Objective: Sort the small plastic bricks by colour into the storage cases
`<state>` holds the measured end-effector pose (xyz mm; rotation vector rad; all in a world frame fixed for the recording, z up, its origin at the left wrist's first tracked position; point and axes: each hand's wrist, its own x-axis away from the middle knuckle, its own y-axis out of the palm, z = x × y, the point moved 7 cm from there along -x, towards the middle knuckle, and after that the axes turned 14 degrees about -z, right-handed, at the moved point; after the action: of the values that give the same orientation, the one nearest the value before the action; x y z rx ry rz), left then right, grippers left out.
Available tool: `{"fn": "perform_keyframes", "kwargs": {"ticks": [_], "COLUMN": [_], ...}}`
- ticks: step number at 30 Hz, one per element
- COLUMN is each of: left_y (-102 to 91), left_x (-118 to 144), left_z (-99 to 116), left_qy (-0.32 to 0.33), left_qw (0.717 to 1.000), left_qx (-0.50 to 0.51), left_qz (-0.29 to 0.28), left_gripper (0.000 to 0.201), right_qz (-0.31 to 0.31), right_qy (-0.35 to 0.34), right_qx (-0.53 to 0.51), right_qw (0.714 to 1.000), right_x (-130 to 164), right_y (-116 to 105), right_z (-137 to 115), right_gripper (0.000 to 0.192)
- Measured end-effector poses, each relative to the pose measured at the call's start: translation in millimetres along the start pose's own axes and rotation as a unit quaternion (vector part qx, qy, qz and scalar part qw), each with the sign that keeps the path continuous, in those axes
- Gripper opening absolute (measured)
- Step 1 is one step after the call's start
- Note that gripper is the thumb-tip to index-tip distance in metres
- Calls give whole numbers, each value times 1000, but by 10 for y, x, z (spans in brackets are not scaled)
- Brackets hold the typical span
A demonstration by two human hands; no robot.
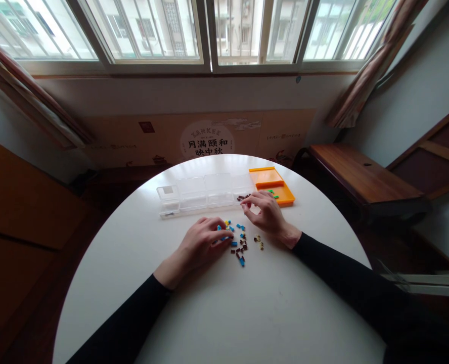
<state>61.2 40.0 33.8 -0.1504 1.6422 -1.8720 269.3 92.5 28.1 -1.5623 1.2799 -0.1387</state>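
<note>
My left hand (206, 237) is over the left side of a pile of small toy building bricks. Its thumb and forefinger come together at a small dark brown brick (231, 237). Around those fingers lie blue bricks (234, 244), brown bricks (240, 249) and a few yellow ones, partly hidden by the hand. My right hand (264, 213) is above the right end of a clear plastic organizer box (194, 194), fingertips close together beside brown bricks (243, 197) in its end compartment. Whether a brick is between these fingertips is too small to see.
An orange tray (266, 176) with green bricks (273, 194) stands right of the organizer, partly behind my right hand. Cream bricks (261, 245) lie right of the pile. Everything rests on a round white table (217, 313). A wooden bench (364, 169) stands to the right.
</note>
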Motion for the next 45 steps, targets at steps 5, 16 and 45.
{"fn": "perform_keyframes", "kwargs": {"ticks": [5, 16, 45], "left_y": [39, 40, -111], "left_x": [-11, -11, 13], "left_z": [-13, -16, -124], "left_qy": [-9, -17, -52], "left_qw": [1000, 1000, 994], "left_qx": [4, 4, 63], "left_qz": [-21, -19, 73], "left_gripper": [8, 11, 10], "right_qz": [-16, -46, -111], "right_qy": [-12, -42, -168], "right_qx": [-17, -24, -33], "right_qw": [1000, 998, 979], "right_x": [3, 6, 38], "right_y": [30, 57, 184], "right_z": [-17, -103, -507], "right_gripper": [8, 10, 12]}}
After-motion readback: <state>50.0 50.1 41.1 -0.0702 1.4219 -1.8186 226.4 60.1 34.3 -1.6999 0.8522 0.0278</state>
